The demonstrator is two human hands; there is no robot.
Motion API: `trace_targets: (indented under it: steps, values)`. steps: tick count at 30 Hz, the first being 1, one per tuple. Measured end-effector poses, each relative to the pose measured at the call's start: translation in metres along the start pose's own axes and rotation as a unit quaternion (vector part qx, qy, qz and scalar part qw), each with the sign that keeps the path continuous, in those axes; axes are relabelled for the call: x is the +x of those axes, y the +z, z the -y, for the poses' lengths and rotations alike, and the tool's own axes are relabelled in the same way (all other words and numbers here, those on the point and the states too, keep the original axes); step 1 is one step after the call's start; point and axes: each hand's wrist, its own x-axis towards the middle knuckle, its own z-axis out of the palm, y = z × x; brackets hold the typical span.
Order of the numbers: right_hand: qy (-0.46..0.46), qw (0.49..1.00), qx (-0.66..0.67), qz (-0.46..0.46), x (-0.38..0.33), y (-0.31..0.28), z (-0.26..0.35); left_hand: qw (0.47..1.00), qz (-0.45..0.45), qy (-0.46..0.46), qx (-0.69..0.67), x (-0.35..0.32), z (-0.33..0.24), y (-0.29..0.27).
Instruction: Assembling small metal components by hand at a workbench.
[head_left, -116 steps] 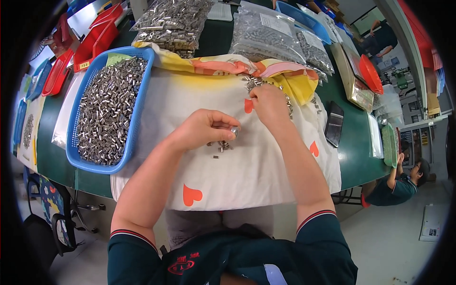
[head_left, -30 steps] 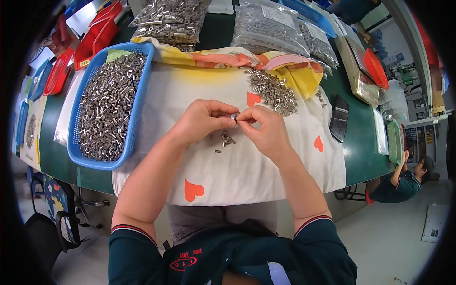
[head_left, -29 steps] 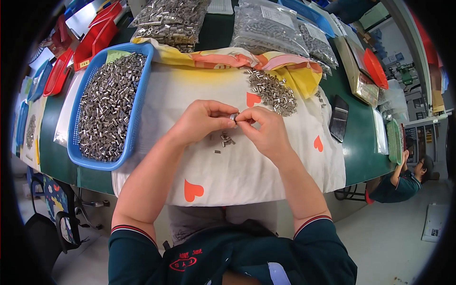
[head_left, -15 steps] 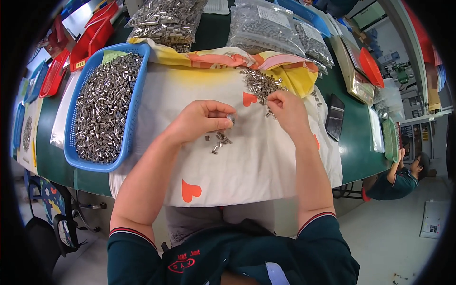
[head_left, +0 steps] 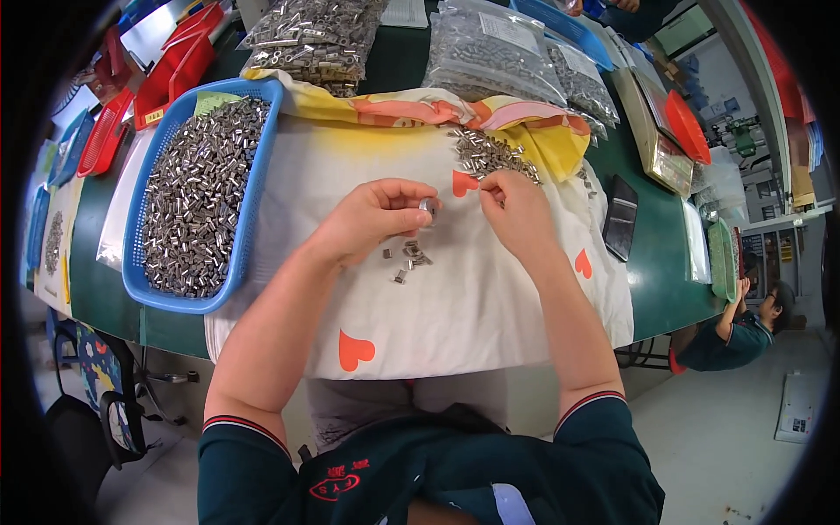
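My left hand (head_left: 374,219) is closed over the cloth, with a small round silvery piece (head_left: 428,207) pinched between thumb and fingers. Just below it lie a few loose metal sleeves (head_left: 415,255) on the white cloth (head_left: 446,324). My right hand (head_left: 518,213) is pinched shut to the right of the round piece, apart from it. Whatever sits between its fingertips is too small to make out. Behind the right hand is a heap of small shiny metal sleeves (head_left: 490,156) beside the cloth's yellow fold.
A blue basket (head_left: 255,175) full of metal sleeves stands on the left. Bags of metal parts (head_left: 494,52) line the back. On the right lie a black phone (head_left: 619,217) and a green basket (head_left: 723,260). A co-worker (head_left: 731,332) is at far right.
My right hand has moved left from the heap, toward my left hand. The left hand has turned slightly, showing more of the round piece.
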Motion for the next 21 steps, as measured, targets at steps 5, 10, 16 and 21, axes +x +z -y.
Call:
trace_targets:
  steps: [5, 10, 16, 21]
  values:
    - [0.036, 0.94, 0.335, 0.054, -0.008, -0.01, 0.043, 0.999, -0.024, -0.009, -0.026, -0.002, 0.0, -0.003]
    - [0.061, 0.932, 0.354, 0.047, -0.008, -0.005, 0.046, 1.0, -0.019, 0.005, -0.001, 0.003, 0.0, -0.001]
    - [-0.084, 0.984, 0.155, -0.026, -0.015, 0.005, 0.05, 0.99, -0.067, -0.015, 0.124, -0.004, -0.003, 0.004]
    - [-0.07, 0.981, 0.179, -0.035, -0.018, 0.006, 0.052, 0.989, -0.059, -0.009, 0.132, -0.004, -0.003, 0.004]
